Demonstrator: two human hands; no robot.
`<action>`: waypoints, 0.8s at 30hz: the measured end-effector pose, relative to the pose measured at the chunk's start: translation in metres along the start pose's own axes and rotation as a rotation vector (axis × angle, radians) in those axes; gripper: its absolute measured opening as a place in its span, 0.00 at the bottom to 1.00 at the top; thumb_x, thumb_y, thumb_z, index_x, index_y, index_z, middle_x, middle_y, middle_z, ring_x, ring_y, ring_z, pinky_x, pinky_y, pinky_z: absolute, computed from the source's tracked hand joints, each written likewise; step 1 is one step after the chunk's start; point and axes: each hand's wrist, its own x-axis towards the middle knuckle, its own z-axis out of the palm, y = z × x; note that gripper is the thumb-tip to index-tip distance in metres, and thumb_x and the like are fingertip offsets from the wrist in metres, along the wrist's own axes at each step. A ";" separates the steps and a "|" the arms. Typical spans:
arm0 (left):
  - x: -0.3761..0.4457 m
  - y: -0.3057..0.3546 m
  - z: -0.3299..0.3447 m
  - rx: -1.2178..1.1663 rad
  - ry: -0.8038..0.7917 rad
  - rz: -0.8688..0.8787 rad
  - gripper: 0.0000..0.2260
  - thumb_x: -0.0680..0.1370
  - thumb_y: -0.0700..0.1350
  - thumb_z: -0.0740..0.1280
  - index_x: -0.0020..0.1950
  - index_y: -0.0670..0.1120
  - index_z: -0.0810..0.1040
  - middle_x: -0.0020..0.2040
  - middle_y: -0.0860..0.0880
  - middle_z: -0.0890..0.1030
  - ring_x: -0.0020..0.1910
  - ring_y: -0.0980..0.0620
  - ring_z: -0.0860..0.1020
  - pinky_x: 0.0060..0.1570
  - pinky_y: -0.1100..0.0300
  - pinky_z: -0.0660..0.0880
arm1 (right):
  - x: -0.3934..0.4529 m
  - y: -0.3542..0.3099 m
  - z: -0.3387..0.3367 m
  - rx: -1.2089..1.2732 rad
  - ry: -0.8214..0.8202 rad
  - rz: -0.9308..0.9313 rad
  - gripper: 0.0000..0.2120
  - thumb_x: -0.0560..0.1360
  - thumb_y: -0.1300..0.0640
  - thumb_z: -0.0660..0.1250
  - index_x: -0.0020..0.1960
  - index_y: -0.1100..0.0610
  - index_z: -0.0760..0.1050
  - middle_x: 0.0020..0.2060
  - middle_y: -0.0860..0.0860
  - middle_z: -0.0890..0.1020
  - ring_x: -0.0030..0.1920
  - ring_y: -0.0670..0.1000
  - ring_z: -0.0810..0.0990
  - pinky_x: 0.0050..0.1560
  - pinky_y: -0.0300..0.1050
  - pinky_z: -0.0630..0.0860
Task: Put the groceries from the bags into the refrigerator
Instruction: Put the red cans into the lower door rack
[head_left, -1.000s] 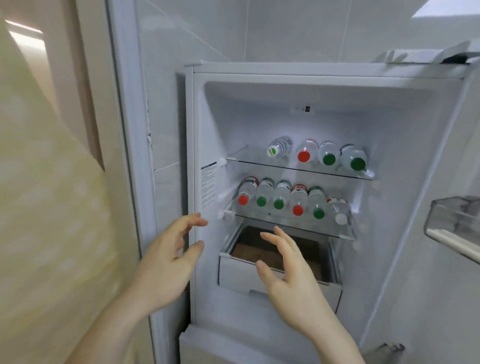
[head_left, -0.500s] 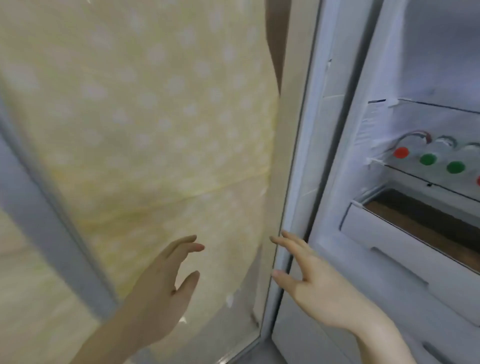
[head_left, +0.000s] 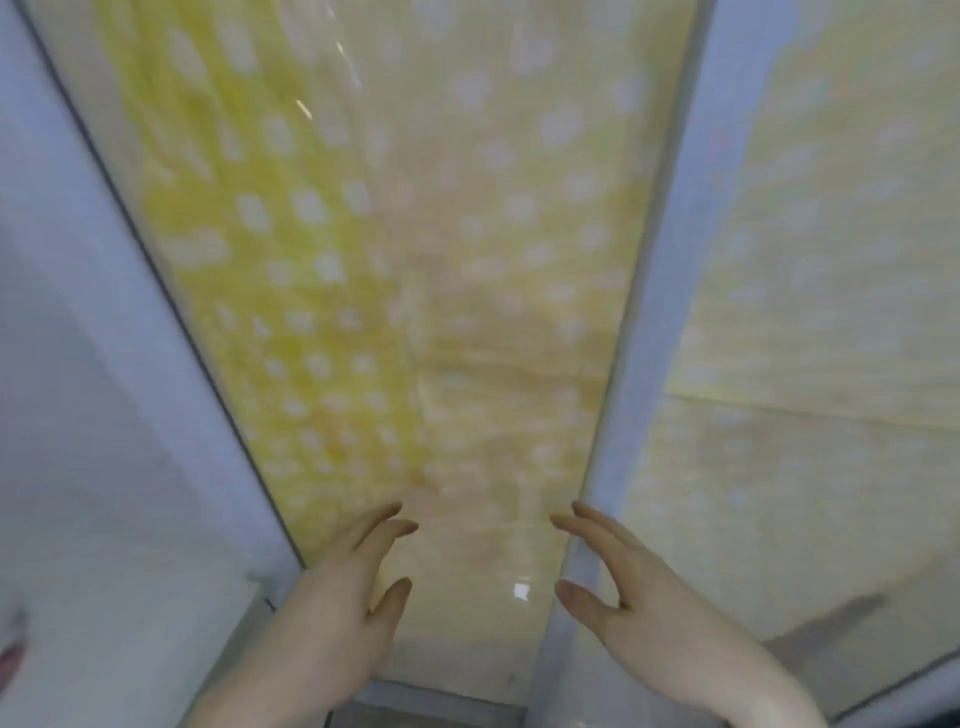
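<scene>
My left hand (head_left: 337, 603) and my right hand (head_left: 639, 608) hang in front of me with fingers straight and spread, palms facing each other, holding nothing. The refrigerator, its bottles and the grocery bags are out of view. Behind the hands stands a glass panel (head_left: 415, 260) covered with yellow paper printed with white dots. The picture is blurred.
A grey frame post (head_left: 670, 270) runs up beside my right hand, and a second grey frame bar (head_left: 130, 260) slants up on the left. A pale white wall surface (head_left: 93, 519) fills the lower left. Another yellow panel (head_left: 831, 312) lies to the right.
My view has swung left, away from the open refrigerator, which has left the frame. Both hands stay open and empty, now in front of the yellow dotted panel.
</scene>
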 end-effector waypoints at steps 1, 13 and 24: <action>-0.008 -0.012 -0.005 0.013 0.015 -0.025 0.21 0.81 0.52 0.64 0.73 0.62 0.66 0.76 0.68 0.56 0.75 0.62 0.60 0.69 0.66 0.63 | 0.009 -0.010 0.007 0.005 -0.037 -0.022 0.27 0.81 0.43 0.64 0.77 0.35 0.58 0.75 0.29 0.52 0.75 0.32 0.53 0.72 0.33 0.56; -0.151 -0.079 -0.033 0.127 0.367 -0.617 0.24 0.79 0.52 0.67 0.75 0.58 0.67 0.78 0.62 0.58 0.76 0.59 0.59 0.69 0.74 0.49 | 0.112 -0.107 0.096 -0.191 -0.482 -0.485 0.28 0.82 0.41 0.62 0.77 0.34 0.55 0.77 0.31 0.50 0.80 0.41 0.54 0.77 0.42 0.57; -0.313 -0.031 -0.019 0.163 0.692 -1.112 0.23 0.80 0.53 0.67 0.74 0.61 0.66 0.77 0.66 0.56 0.77 0.60 0.58 0.71 0.65 0.62 | 0.076 -0.209 0.201 -0.201 -0.832 -0.930 0.27 0.81 0.43 0.64 0.77 0.36 0.57 0.80 0.34 0.49 0.79 0.40 0.55 0.75 0.35 0.53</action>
